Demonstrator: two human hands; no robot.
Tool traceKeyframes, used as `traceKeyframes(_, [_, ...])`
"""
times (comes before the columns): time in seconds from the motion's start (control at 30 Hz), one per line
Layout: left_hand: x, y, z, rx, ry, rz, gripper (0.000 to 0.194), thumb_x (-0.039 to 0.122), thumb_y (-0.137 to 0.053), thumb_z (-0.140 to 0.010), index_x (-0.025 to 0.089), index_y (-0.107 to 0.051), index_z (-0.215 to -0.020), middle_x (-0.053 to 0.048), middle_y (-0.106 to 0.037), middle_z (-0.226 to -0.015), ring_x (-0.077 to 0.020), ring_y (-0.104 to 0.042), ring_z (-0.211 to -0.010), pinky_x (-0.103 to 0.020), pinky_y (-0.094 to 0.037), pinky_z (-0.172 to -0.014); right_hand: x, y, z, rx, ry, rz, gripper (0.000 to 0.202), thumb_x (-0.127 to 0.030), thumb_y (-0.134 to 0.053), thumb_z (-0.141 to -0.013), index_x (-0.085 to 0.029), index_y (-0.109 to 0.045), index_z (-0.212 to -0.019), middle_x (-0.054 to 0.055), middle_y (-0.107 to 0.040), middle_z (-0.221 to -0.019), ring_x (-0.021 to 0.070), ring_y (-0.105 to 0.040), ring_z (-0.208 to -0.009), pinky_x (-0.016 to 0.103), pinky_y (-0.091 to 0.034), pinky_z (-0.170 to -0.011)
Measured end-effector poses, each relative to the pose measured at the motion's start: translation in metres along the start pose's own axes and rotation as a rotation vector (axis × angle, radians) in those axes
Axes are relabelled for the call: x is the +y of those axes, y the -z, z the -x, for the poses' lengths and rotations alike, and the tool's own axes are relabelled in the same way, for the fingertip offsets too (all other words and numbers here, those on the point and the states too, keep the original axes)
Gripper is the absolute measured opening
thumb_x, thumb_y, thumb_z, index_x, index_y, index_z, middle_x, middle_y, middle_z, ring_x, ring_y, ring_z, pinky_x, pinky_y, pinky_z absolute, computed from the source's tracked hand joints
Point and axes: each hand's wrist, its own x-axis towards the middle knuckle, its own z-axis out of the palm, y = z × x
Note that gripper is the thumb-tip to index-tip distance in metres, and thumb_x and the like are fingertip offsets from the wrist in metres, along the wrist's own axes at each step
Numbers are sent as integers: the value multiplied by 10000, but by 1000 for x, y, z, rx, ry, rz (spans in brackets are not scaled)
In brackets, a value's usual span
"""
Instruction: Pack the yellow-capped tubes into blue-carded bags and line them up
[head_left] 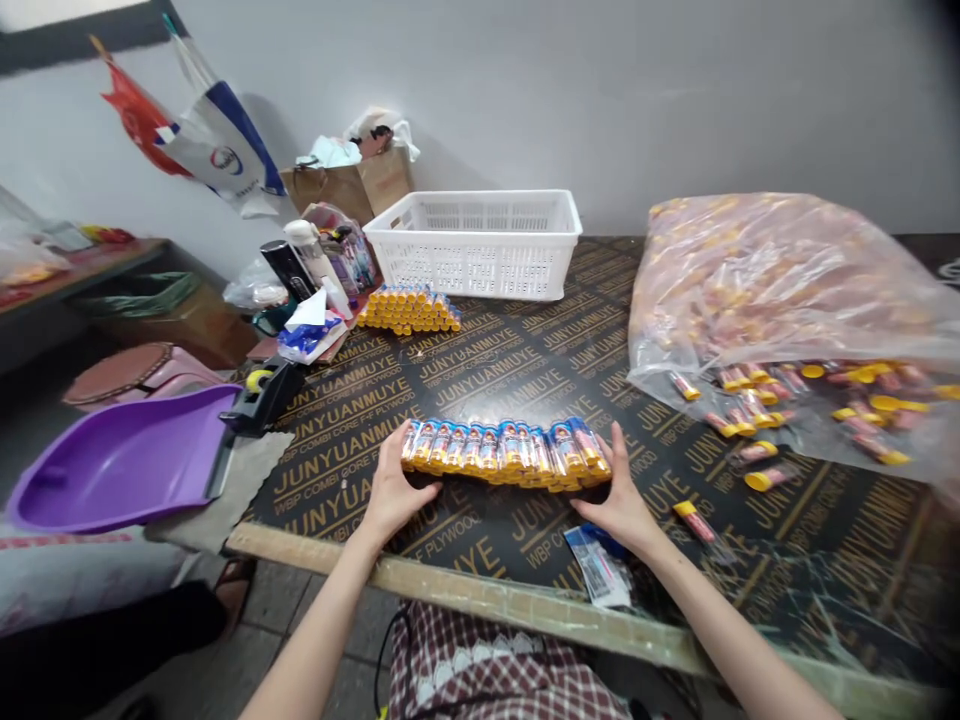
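Between my hands lies a long row of small tubes (pixel 487 450) with blue tops and yellow caps, several side by side. My left hand (pixel 394 490) presses the row's left end, its thumb pointing inward along the front. At the right end my right hand (pixel 619 495) does the same, fingers raised behind the last tubes. A stacked pile of similar yellow-capped tubes (pixel 409 310) rests farther back to the left. Loose pink tubes with yellow caps (pixel 696 522) lie on the right, some spilling from a large clear plastic bag (pixel 780 280).
A white basket (pixel 480 262) stands at the back of the dark printed table (pixel 517 360). To the left are bottles (pixel 289 268), a tape dispenser (pixel 266 395) and a purple dustpan (pixel 127 460). Blue-and-white wrappers (pixel 600 570) lie near the front wooden edge. A person's foot shows at lower left.
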Motion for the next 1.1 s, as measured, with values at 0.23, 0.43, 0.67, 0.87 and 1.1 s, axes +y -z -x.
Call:
traceKeyframes(0.23, [-1,-9,-2,48,-18,-93,814,204,-682,-622,214,-327,-1355,-99,-429,-1307,-272,-429,-1233,-430,-378,-1043,5,-3,0,49,57,25,1084,-210,-639,-632,-225,43,-1474,129,-338,-1450,282,-322,-1346,488,-234,-1107])
traceKeyframes(0.43, [-1,-13,-1,71,-31,-150,710,188,-650,-663,212,-381,-1320,-107,-416,-1292,-279,-431,-1230,-433,-385,-1035,6,-7,0,104,63,95,988,-208,-602,-663,-219,-47,-1479,119,-397,-1415,284,-364,-1324,480,-266,-1100])
traceKeyframes(0.67, [-8,-16,-1,81,-69,-144,634,164,-594,-733,206,-374,-1326,-129,-399,-1298,-289,-420,-1230,-471,-367,-1037,6,-8,0,115,107,121,837,-306,-589,-770,-244,-134,-1470,94,-307,-1485,276,-304,-1359,475,-264,-1107])
traceKeyframes(0.87, [-13,-18,0,81,-60,-130,603,166,-562,-765,228,-375,-1335,-127,-410,-1312,-284,-418,-1241,-477,-378,-1025,13,-7,-1,100,138,116,782,-184,-491,-770,-263,-150,-1469,71,-277,-1503,254,-297,-1364,459,-256,-1115])
traceKeyframes(1.1, [-16,-21,1,68,-27,-99,604,136,-523,-774,253,-353,-1342,-111,-383,-1339,-280,-399,-1257,-496,-353,-1047,18,-12,-7,123,94,48,769,-126,-448,-743,-286,-201,-1453,42,-360,-1459,232,-287,-1370,476,-219,-1130])
